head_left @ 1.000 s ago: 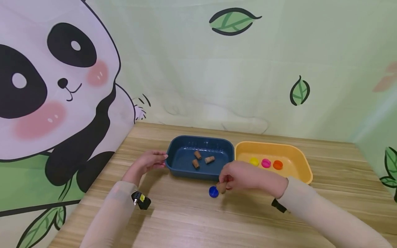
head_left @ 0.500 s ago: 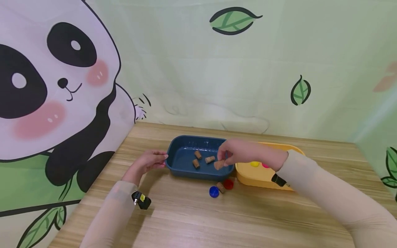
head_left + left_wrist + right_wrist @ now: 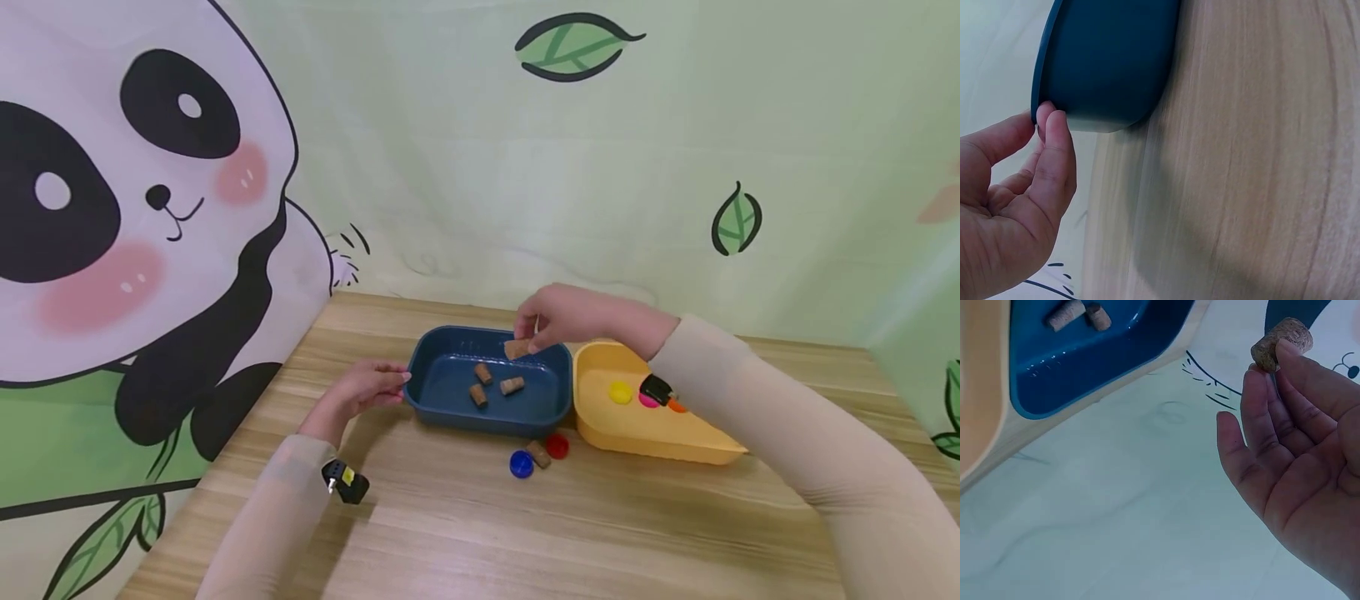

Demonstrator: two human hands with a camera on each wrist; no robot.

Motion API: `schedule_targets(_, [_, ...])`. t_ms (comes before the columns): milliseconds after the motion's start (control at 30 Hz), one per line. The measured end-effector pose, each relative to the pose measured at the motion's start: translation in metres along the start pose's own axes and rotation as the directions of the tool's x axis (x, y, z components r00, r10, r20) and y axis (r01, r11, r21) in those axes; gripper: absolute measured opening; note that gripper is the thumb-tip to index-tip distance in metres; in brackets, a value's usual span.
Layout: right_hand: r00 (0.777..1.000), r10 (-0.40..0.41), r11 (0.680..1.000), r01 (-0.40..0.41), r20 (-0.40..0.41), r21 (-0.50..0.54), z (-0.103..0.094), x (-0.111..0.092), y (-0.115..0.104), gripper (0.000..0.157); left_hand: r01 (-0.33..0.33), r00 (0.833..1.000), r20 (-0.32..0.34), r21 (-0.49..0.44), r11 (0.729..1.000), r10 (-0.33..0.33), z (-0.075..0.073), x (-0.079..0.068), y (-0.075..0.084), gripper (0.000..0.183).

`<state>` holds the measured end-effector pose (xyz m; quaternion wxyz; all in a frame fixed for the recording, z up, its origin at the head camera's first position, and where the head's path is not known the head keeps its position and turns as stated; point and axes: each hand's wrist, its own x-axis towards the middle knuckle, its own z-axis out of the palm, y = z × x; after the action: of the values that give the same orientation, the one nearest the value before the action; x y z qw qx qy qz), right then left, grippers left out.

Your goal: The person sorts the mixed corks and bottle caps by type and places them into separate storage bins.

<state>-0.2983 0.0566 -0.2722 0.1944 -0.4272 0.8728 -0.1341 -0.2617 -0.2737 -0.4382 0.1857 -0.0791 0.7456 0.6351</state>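
Note:
My right hand (image 3: 573,315) pinches a cork (image 3: 517,348) between thumb and fingers, up over the back right of a dark blue tray (image 3: 480,423). The right wrist view shows this cork (image 3: 1282,344) at the tips, with the little finger held away. On the tray's floor lie three more corks (image 3: 512,385). At the tray's left end my left hand (image 3: 367,387) holds the rim; in the left wrist view its thumb and fingertips meet at the blue tray's edge (image 3: 1116,62).
In front of the tray a blue bottle cap (image 3: 522,464), a cork (image 3: 538,454) and a red bottle cap (image 3: 557,446) lie close together on the wooden table (image 3: 450,533). A yellow tray (image 3: 652,442) to the right holds yellow, pink and orange caps, partly behind the right arm.
My right hand has lifted a cork from beside the caps in front and carried it up and back over the blue tray. The left hand stays at the tray's rim.

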Motion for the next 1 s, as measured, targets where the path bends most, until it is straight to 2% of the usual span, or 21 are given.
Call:
schedule_targets(533, [0.999,0.005,1.000,-0.006,-0.036,-0.017,-0.020,0.032,-0.006,0.016,0.010,1.000,0.015,0.019,1.000,-0.010,0.000,0.001,0.002,0.043])
schedule_targets(733, [0.999,0.033,0.999,-0.033,-0.032,-0.003,-0.018,0.050,-0.005,0.017,0.018,1.000,0.014,0.031,0.999,-0.019,-0.002,0.001,0.005,0.044])
schedule_targets(1000, [1.000,0.009,1.000,-0.009,-0.028,0.008,-0.004,0.071,0.002,0.020,0.017,1.000,0.019,0.030,0.999,-0.017,0.000,0.000,0.005,0.043])
